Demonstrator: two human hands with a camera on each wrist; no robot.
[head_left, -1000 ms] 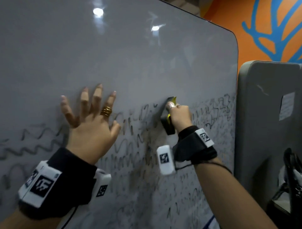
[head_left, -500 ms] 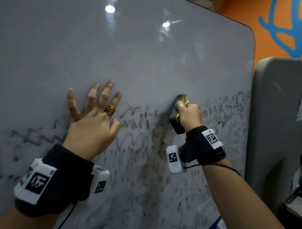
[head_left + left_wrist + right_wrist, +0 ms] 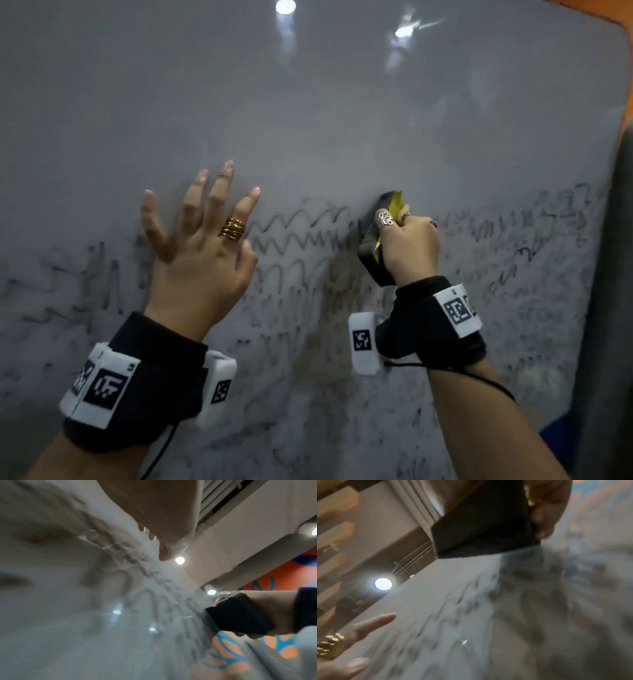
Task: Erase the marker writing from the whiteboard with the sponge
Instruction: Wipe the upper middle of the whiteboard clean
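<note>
An upright whiteboard [image 3: 308, 102] fills the head view, its upper part wiped and its lower half covered in smeared black marker scribbles [image 3: 294, 236]. My right hand [image 3: 407, 240] grips a sponge [image 3: 371, 253] with a dark pad and yellow back, and presses the pad against the board at the top of the scribbles. The sponge [image 3: 481, 524] shows dark and close in the right wrist view, and again [image 3: 238, 616] in the left wrist view. My left hand [image 3: 202, 240] lies spread flat on the board left of the sponge, a gold ring on one finger.
A grey panel [image 3: 613, 274] stands just past the board's right edge. An orange wall with blue shapes [image 3: 283, 574] lies behind it. Ceiling lights [image 3: 383, 583] reflect off the board's surface.
The view has shifted left, so the grey panel and orange wall have slid toward the right edge. The sponge has stayed at the top of the scribbles. My left hand remains flat on the board.
</note>
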